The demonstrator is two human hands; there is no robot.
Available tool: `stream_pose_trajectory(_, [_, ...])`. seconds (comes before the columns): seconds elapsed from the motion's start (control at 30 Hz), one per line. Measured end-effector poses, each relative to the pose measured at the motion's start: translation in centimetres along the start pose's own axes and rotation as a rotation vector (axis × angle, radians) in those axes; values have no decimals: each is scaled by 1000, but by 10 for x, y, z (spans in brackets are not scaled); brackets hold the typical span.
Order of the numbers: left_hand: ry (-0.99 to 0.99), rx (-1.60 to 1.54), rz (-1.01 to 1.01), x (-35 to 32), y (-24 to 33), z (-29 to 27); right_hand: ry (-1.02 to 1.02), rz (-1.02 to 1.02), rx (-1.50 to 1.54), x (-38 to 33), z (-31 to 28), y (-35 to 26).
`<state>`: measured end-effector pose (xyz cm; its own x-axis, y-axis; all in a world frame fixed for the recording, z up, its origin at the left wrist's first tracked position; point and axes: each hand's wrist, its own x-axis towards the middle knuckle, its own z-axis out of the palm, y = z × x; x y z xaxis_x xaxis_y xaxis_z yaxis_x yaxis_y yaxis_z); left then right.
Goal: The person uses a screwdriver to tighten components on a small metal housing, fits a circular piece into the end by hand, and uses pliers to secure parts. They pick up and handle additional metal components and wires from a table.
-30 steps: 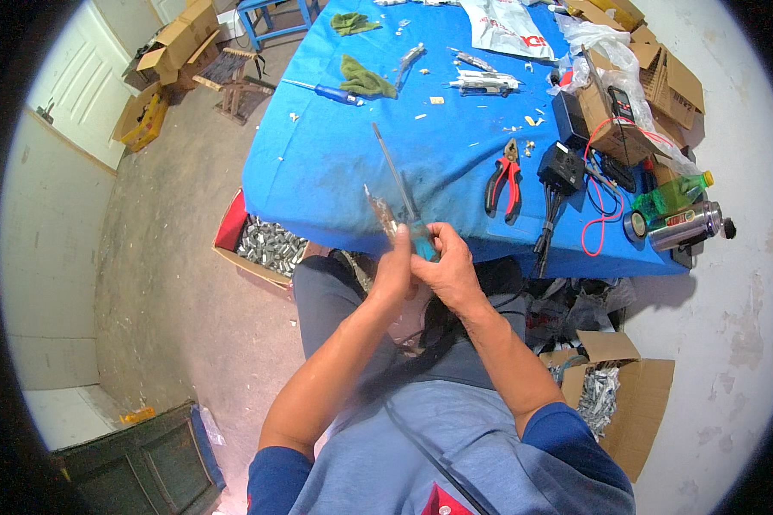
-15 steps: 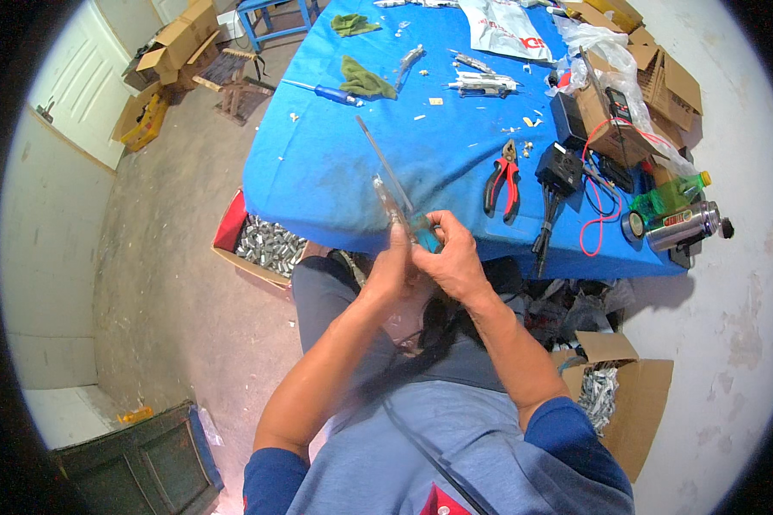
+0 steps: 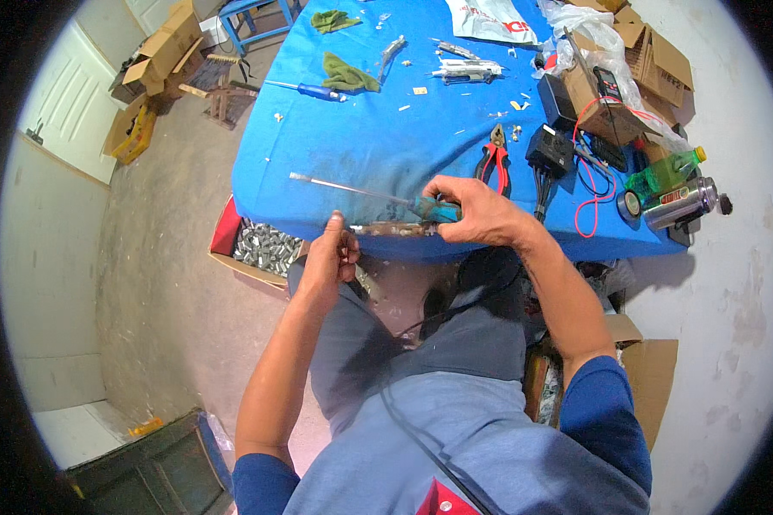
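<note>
Fingers (image 3: 442, 190) of the right hand (image 3: 472, 210) wrap the teal handle of a long screwdriver (image 3: 378, 196), its thin steel shaft lying flat toward the left over the desk (image 3: 386, 137), draped in wrinkled blue cloth. Just below the desk's near edge, the left hand (image 3: 328, 257) is curled shut, pinching something too small to make out. Red-handled pliers (image 3: 495, 160) lie beside the right hand.

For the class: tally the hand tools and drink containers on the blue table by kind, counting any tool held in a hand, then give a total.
Screwdrivers: 2, one teal-handled in the right hand, one blue-handled lying on the table
Pliers, red-handled: 1
Green bottle: 1
Metal flask: 1
Total: 5
</note>
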<state>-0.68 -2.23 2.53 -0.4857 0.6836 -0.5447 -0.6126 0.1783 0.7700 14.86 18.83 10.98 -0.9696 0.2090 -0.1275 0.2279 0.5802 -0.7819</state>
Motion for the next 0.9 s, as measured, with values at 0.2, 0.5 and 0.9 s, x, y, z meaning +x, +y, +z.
stream_pose_trajectory(0.2, [-32,332,162,-4,9,13,-180,-45,26,19,-25,0])
stream_pose_trajectory(0.5, [-15,753,473,7,3,16,-100,-94,-159,54,-38,23])
stream_pose_trajectory(0.9, [106,858,540,16,-7,20,398,68,26,-73,-24,14])
